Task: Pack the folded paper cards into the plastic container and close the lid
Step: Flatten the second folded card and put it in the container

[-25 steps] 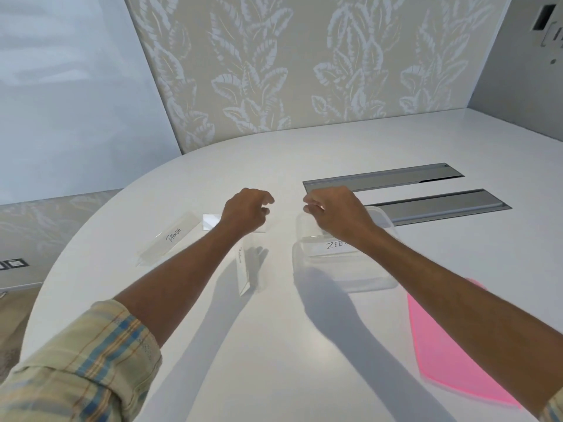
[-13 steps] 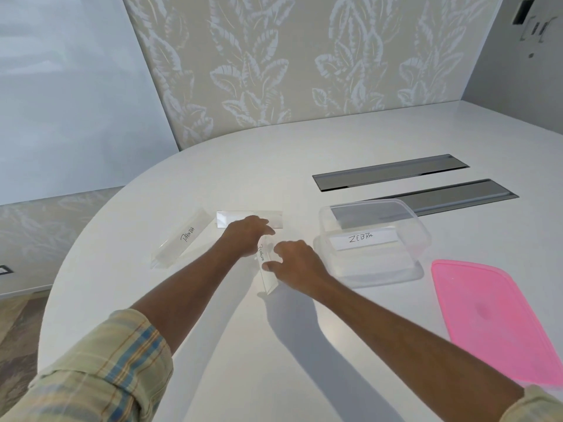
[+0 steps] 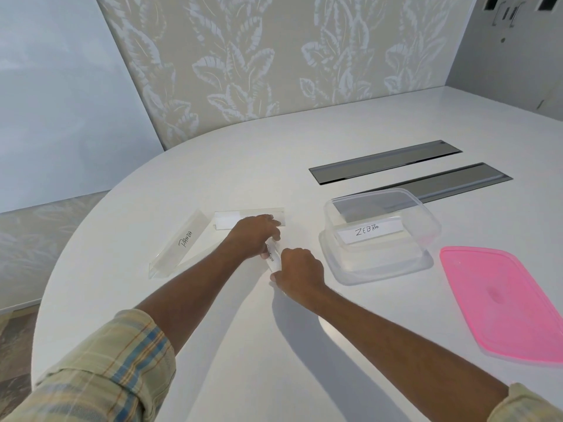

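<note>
Cards were the job, and four showed on the white table [image 3: 304,147]. Farthest left, the card marked PANDA [image 3: 179,243] lay tented on its fold, apart from the hands, not yet taken. Just right of it and a little farther back, a blank-faced card [image 3: 237,219] sat the same way, its near side partly hidden behind the left hand [image 3: 254,237]. That hand's fingers were curled together over the far end of a third card [image 3: 272,257], while the right hand [image 3: 300,274] closed on the near end; exactly how the fingertips met the paper could not be told, since the knuckles covered them. Holding both ends probably served to press the folded strip flat or lift it level for the move rightward. This card was a narrow white strip with handwriting too small to read.

Further right stood the clear plastic container [image 3: 426,260], open, with the ZEBRA card [image 3: 368,234] already lying inside, so roughly a quarter of the packing looked done. The pink lid [image 3: 511,306] lay flat on the table just beside the container, presumably kept close for the last step.
</note>
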`<action>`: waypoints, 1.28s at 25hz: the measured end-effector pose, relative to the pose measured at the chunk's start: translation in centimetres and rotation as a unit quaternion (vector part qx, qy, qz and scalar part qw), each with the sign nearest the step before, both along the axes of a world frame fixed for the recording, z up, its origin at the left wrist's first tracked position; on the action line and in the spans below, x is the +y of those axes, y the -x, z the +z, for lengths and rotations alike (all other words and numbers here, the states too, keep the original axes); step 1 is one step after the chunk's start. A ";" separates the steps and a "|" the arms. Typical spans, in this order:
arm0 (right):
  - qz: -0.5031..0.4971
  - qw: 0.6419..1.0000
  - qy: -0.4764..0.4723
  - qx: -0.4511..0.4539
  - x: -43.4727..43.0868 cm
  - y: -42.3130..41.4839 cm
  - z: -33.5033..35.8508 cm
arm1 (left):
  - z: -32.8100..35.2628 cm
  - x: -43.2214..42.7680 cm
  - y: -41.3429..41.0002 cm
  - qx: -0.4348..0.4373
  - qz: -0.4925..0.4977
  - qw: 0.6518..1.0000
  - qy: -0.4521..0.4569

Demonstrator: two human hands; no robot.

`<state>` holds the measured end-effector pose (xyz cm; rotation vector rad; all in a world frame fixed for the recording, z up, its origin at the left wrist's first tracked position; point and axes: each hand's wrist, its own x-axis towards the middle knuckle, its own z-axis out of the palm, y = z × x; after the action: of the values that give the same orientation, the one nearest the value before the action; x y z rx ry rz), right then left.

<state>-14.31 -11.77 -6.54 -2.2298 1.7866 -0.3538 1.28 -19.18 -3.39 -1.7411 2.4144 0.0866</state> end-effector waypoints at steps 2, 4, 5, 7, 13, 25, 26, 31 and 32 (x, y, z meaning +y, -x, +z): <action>-0.006 1.000 0.006 0.024 -0.2 0.3 0.3 | 0.1 -0.2 0.2 0.008 -0.007 1.000 -0.005; -0.010 0.999 0.006 0.042 -0.5 1.0 0.7 | 0.1 -0.3 0.5 0.012 -0.015 1.000 -0.004; -0.013 0.999 0.006 0.046 -0.6 1.4 0.9 | 0.1 -0.2 0.7 0.015 -0.017 1.000 -0.002; -0.016 0.999 0.004 0.049 -0.8 2.2 1.2 | 0.2 -0.1 1.2 0.026 -0.011 1.000 -0.006; -0.008 0.999 0.000 0.043 -0.9 4.4 2.0 | 1.1 1.1 2.1 0.041 0.005 0.999 -0.009; 0.088 0.995 0.019 0.040 -0.2 7.0 6.7 | 5.0 5.6 0.3 0.069 0.006 0.998 0.002; 0.095 0.995 0.021 0.038 0.0 7.1 7.1 | 5.5 6.1 0.0 0.070 0.006 0.998 -0.003; 0.119 0.992 0.033 0.027 -0.1 7.9 9.1 | 7.2 7.9 -0.2 0.065 0.013 0.998 0.006; 0.118 0.992 0.038 0.025 -0.2 8.1 9.4 | 7.4 8.1 0.0 0.066 0.013 0.998 0.013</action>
<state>-22.39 -11.97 2.87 -2.4897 1.5314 -0.3241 1.32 -11.05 4.06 -1.8333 2.4956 0.1798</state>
